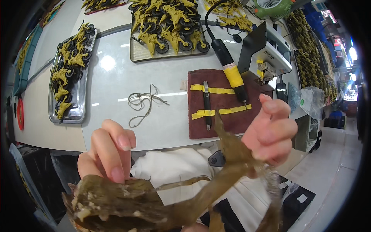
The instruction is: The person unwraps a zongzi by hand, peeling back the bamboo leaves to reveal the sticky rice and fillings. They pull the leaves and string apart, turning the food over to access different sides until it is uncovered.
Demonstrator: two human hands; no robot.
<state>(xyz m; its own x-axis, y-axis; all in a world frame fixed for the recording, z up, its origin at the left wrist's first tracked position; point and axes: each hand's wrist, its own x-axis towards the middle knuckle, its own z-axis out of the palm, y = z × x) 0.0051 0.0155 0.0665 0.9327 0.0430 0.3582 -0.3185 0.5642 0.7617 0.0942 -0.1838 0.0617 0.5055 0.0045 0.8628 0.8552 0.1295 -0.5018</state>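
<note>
My left hand [108, 150] is closed on a bundle of wet brown-green leaves [116, 197], with pale sticky rice-like bits clinging to its surface. It looks like the leaf wrapping of a rice dumpling; whether any filling lies inside is hidden. A torn leaf strip [220, 181] stretches from the bundle to my right hand [270, 131], whose fingers are curled round it. Clear crinkled plastic [270, 179] hangs below that hand beside another leaf end. Both hands are raised over my lap, in front of the table edge. A loose knotted string [143, 103] lies on the table beyond.
A brown cloth mat [197, 131] carries a slim metal tool [207, 104] and yellow tape strips. A corded pen-like tool [232, 73] rests above it, beside a metal-fronted box [266, 58]. Trays [170, 57] [83, 112] hold yellow model motorcycles. A green fan [272, 7] stands far right.
</note>
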